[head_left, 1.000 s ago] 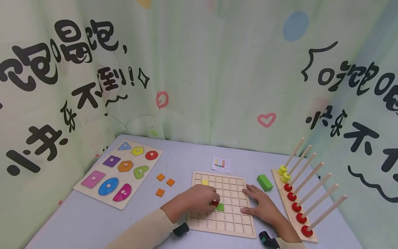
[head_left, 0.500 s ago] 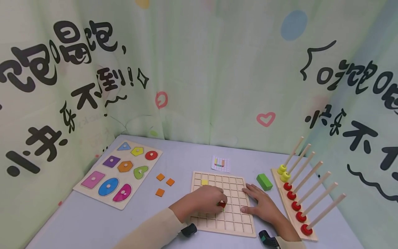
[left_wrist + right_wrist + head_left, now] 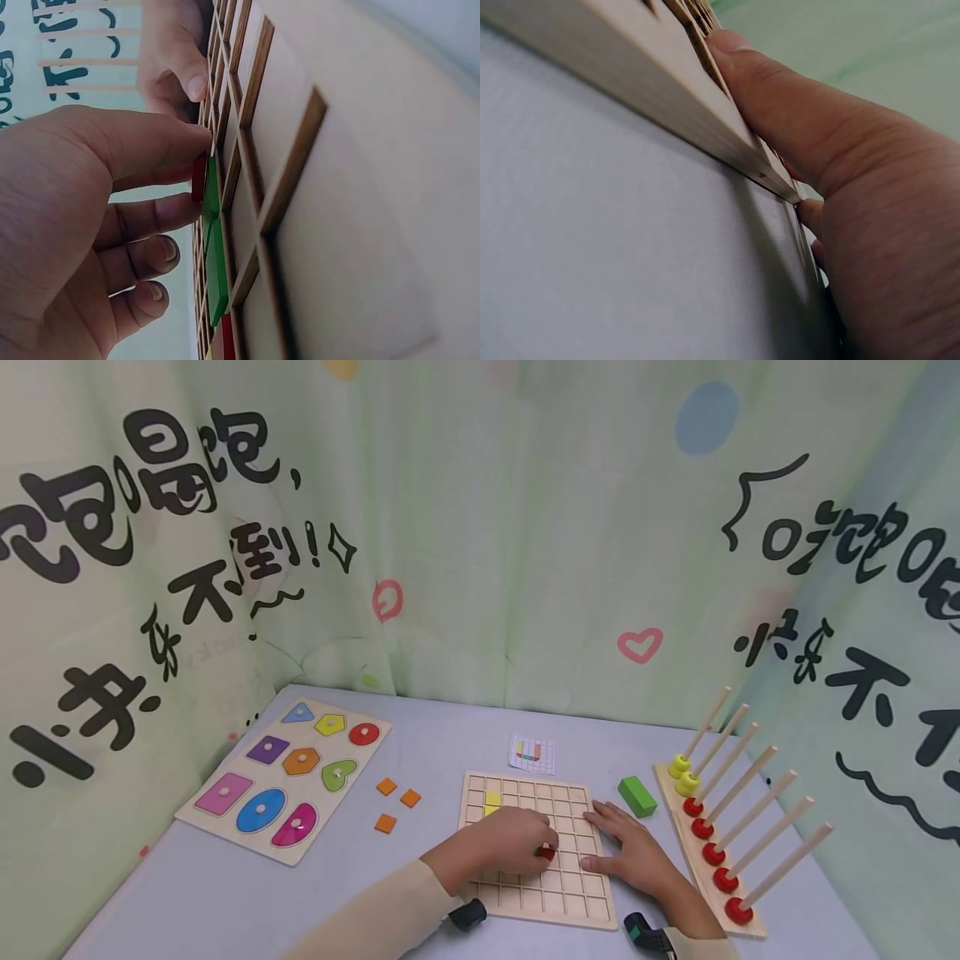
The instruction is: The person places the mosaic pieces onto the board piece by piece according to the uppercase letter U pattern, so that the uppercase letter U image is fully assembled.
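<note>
My left hand (image 3: 508, 841) pinches a small red square tile (image 3: 546, 853) between thumb and fingers, low over the wooden grid board (image 3: 570, 906). In the left wrist view the red tile (image 3: 199, 178) is held just above the grid, next to a green tile (image 3: 217, 274) lying in a cell. Another red tile (image 3: 228, 341) lies at the bottom of that view. Yellow tiles (image 3: 492, 798) sit in the board's upper left cells. My right hand (image 3: 633, 856) rests on the board's right edge, thumb (image 3: 761, 86) on the rim and fingers extended.
Three orange tiles (image 3: 386, 822) lie left of the board. Behind it is a pattern card (image 3: 532, 754). A green block (image 3: 637, 797) and a peg rack with beads (image 3: 712, 852) stand to the right; a shape puzzle board (image 3: 255, 752) lies at far left.
My left hand has moved slightly right across the board with the red tile, covering the green tile seen earlier. A second yellow tile now shows. The right hand stays at the board's edge.
</note>
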### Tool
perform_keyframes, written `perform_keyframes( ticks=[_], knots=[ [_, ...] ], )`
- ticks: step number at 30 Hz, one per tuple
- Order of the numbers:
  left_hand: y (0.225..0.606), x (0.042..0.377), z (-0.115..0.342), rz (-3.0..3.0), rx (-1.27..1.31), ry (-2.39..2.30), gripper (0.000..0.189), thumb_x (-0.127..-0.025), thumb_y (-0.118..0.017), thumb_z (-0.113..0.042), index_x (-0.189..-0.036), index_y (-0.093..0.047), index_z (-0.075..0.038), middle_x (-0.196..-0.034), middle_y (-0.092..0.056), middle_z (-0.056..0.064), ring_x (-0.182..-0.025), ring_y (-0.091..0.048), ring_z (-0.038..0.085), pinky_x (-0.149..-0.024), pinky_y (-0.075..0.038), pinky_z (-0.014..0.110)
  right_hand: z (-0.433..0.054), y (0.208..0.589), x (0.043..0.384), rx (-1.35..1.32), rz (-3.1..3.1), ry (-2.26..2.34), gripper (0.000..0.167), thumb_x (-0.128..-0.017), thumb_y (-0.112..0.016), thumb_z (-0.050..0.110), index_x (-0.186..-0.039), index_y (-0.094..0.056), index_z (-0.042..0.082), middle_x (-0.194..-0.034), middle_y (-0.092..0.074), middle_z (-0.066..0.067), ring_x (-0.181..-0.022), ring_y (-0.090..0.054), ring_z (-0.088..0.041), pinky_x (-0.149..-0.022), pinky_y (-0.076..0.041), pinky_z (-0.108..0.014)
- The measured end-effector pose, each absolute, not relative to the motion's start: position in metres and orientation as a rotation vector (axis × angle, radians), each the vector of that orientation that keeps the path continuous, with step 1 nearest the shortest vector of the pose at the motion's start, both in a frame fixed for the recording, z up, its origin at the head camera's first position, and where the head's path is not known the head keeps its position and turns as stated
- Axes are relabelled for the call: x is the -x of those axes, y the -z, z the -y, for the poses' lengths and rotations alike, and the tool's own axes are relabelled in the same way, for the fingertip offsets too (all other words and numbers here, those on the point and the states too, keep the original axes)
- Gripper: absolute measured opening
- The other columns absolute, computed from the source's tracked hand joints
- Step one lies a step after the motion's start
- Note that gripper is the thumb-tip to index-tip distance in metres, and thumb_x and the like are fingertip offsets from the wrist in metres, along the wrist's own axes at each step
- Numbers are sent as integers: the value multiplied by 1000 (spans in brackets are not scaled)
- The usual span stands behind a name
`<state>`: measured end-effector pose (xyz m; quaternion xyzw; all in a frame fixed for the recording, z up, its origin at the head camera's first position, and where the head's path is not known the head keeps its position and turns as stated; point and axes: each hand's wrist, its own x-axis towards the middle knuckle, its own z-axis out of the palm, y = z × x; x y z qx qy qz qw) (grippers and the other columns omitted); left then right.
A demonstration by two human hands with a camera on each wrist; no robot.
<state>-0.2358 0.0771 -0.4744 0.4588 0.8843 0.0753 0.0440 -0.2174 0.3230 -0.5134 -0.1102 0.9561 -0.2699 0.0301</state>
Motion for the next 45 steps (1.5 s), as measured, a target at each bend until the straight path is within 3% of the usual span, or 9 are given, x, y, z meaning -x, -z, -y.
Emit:
perform_keyframes(
  ticks=[45],
  knots=[
    [477,237,-82,-2695,-1411,-229,21,-88,-72,-40,-106,-72,-30,-86,-54,-16,-73,-48,-2,-63,-41,17,-326,518,220,378,-2959,812,89,-71,-76,60,-141,-52,11,-153,-35,-14,-142,-19,-41,-105,-20,-67]
  ],
)
